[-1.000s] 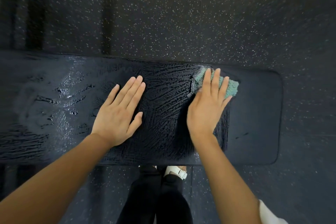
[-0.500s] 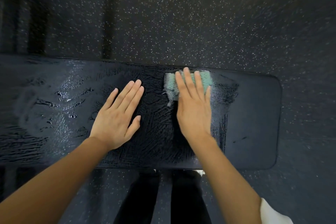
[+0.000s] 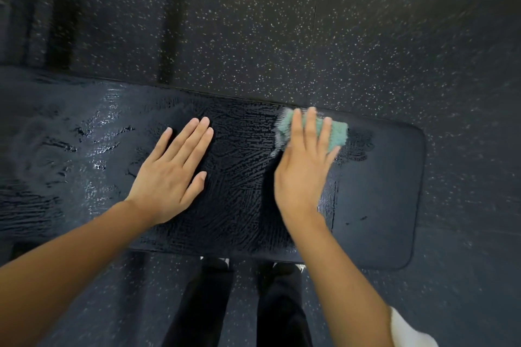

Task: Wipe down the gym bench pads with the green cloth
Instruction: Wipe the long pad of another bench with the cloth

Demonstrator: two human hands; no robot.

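Observation:
A long black bench pad point(image 3: 389, 177) runs across the view, wet and streaked over its left and middle parts, dry at its right end. The folded green cloth point(image 3: 337, 134) lies near the pad's far edge, right of centre. My right hand point(image 3: 303, 166) presses flat on the cloth with straight fingers, covering most of it. My left hand point(image 3: 172, 172) rests flat on the wet pad to the left, fingers straight and together, holding nothing.
Dark speckled rubber floor point(image 3: 310, 22) surrounds the bench. My legs in black trousers point(image 3: 242, 304) stand close against the pad's near edge. Dark upright shapes point(image 3: 64, 36) show at the far left.
My right hand slid the cloth left along the far edge, then back right. The left hand stayed in place on the pad.

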